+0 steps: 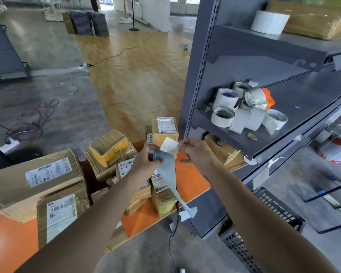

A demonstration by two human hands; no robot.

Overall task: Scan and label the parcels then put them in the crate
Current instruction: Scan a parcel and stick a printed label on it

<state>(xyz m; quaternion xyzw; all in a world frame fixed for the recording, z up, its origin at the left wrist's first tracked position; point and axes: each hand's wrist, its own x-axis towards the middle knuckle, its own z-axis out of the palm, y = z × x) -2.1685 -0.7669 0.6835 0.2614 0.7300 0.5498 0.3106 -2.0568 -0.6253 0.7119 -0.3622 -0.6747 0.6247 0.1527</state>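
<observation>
Presently, above the far right part of the orange desk (191,180), a white label (170,146) is held between two hands. The left hand (146,162) is wrapped round a pale blue backing strip (166,174), its fingers (158,160) clamped on the strip's upper end. The strip's tail is hung down past the desk's right edge. The right hand (197,152) is held just beside the left, with thumb and forefinger pinched together on the label's right edge. The label stands at the strip's top. Brown parcels are piled on the desk: a large carton (37,174) at the left, a smaller labelled carton (61,213) nearer the desk's front edge, a yellow-taped parcel (109,146) at mid-desk, and an upright labelled parcel (164,128) at the far edge. A black slatted crate (274,209) is set on the floor to the right of the desk, beneath a grey shelving unit (201,75). Tape rolls (226,99) are heaped on a shelf of that unit, above and to the right of the desk. A black cable (174,223) is hung below the desk's right edge.
</observation>
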